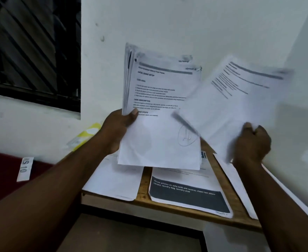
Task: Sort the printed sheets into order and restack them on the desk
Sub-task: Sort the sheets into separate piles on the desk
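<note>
My left hand (119,130) grips a stack of printed sheets (158,113) by its left edge and holds it upright above the desk. The top page carries headings, text and a pen circle low on the right. My right hand (252,140) pinches the lower edge of a single printed sheet (235,99), tilted and motion-blurred, to the right of the stack. On the wooden desk (146,180) lie more sheets: a plain page (113,180) at the left, a page with a dark band of white text (187,193) in the middle, and another sheet (238,188) along the right edge.
A white wall stands close behind the desk, with a barred window (33,50) at the upper left. A yellow and white packet (85,136) leans at the wall's foot. A dark red surface with a white label (24,169) lies left of the desk.
</note>
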`<state>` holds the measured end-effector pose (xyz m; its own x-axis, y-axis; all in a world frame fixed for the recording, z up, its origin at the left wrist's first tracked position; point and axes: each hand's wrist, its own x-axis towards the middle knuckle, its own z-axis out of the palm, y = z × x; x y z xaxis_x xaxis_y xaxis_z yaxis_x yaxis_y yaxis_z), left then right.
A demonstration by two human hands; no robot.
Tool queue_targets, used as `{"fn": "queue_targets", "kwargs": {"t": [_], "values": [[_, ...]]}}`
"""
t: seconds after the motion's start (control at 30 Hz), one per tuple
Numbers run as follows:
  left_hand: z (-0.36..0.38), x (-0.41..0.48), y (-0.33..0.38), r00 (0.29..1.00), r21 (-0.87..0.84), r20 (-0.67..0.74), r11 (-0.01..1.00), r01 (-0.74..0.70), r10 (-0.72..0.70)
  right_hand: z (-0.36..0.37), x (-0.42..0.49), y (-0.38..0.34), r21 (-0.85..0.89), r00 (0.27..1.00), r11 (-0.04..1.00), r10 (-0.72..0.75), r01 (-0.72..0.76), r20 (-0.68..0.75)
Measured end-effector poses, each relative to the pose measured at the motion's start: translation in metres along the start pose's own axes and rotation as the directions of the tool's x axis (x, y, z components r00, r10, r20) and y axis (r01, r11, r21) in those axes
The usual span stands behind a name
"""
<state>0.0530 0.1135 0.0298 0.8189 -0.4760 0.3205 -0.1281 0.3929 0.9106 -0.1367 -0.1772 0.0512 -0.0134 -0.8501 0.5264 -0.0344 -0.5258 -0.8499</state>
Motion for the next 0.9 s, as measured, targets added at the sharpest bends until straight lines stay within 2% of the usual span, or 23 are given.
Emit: {"fn": "queue_targets", "kwargs": {"t": [0.07,0.13,0.33,0.47,0.63,0.73,0.8,0.9], "values": [[-0.001,-0.003,0.001,1.0,0.002,-0.022,1.0,-0.018,0.018,-0.01,0.009,0.012,-0.038,0.995,0.998,0.05,-0.053,-0.091],[0.0,-0.005,0.002,0.999,-0.002,-0.038,0.999,-0.034,0.033,-0.016,0.012,0.025,-0.028,0.99,0.995,0.091,-0.095,-0.109],[0.009,-0.006,0.006,0.998,-0.024,-0.052,0.999,-0.045,0.044,-0.02,-0.004,0.027,0.094,0.989,0.985,0.142,-0.146,0.046],[0.015,-0.008,0.01,0.997,-0.026,-0.061,0.998,-0.051,0.049,-0.014,-0.005,0.019,0.251,0.977,0.955,0.118,-0.16,0.176],[0.014,-0.01,0.011,0.997,-0.078,-0.062,0.996,-0.041,0.036,-0.016,-0.008,0.004,0.333,0.973,0.932,0.073,-0.144,0.218],[0.014,-0.014,0.011,0.998,-0.136,-0.032,0.989,-0.057,0.053,-0.022,-0.013,-0.003,0.263,0.978,0.964,-0.019,-0.037,0.206],[0.015,-0.015,0.013,0.996,-0.167,-0.011,0.982,-0.089,0.089,-0.024,-0.017,-0.005,0.181,0.987,0.983,-0.049,0.021,0.151],[0.015,-0.013,0.017,0.989,-0.179,-0.032,0.973,-0.145,0.142,-0.025,-0.014,0.002,0.111,0.992,0.994,-0.011,-0.003,0.129]]}}
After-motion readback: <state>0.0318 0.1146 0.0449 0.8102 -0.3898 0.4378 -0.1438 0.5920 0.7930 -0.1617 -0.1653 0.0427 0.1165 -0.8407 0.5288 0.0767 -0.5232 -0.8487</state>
